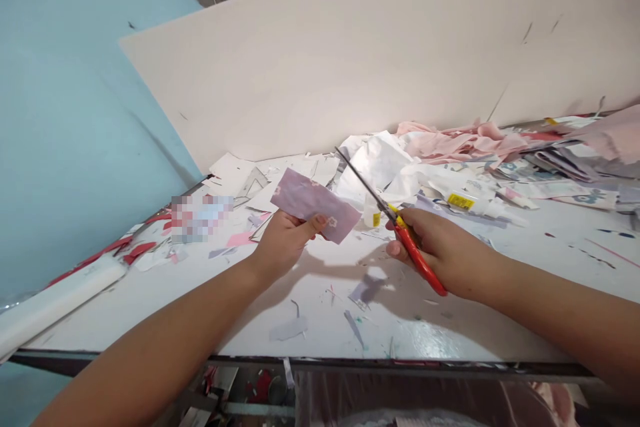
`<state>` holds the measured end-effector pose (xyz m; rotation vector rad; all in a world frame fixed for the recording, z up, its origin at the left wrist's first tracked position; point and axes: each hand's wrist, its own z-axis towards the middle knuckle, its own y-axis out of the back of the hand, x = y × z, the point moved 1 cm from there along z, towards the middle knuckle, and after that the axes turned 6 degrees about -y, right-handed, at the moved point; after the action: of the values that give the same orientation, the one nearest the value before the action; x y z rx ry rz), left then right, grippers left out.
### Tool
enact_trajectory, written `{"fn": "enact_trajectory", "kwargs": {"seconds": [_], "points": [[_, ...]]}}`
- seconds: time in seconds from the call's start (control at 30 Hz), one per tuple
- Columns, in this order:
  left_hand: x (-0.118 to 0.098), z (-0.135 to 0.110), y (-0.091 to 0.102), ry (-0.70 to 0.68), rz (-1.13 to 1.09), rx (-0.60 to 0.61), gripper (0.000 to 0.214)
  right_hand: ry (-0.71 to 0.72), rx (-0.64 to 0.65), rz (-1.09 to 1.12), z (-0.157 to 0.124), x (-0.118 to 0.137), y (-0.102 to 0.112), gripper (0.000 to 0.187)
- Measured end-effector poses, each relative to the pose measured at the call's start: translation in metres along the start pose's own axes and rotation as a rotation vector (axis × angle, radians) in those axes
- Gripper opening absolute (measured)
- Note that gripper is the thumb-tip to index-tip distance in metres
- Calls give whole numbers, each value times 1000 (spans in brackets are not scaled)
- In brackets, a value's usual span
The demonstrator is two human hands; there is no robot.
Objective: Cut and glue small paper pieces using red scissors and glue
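Pinched between the thumb and fingers of my left hand [287, 243] is a purple piece of fabric [313, 203] with small pale flower prints, roughly rectangular. It is held up above the white table [200, 317]. My right hand [445, 247] is wrapped around the red and yellow handles of a pair of scissors [413, 250]. Their long blades look closed together and point up and to the left, apart from the fabric. Behind the blades stands a small white bottle [371, 212] with a yellow label.
White cloth [377, 160] and pink fabric [460, 142] are heaped at the back. A white tube [473, 202] with a yellow label lies to the right. Scraps [289, 328] litter the tabletop. A white roll [65, 300] lies at the left edge; a pale board [350, 60] stands behind.
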<state>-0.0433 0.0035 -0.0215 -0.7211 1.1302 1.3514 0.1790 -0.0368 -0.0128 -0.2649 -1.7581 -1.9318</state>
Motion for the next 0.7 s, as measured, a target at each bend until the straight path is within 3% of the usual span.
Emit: {"fn": "enact_trajectory", "kwargs": {"seconds": [0.17,0.43,0.7], "points": [[-1,-1,-2,-43,-25,14,22,81,-147,-87,-2,-6,-3,37],[-9,-5,-3,-51,142,-35,24,56,-45,-172,1,-6,-7,30],[-12,-8,-5,-91,247,-58,24,25,-27,-198,0,-8,-9,33]]}}
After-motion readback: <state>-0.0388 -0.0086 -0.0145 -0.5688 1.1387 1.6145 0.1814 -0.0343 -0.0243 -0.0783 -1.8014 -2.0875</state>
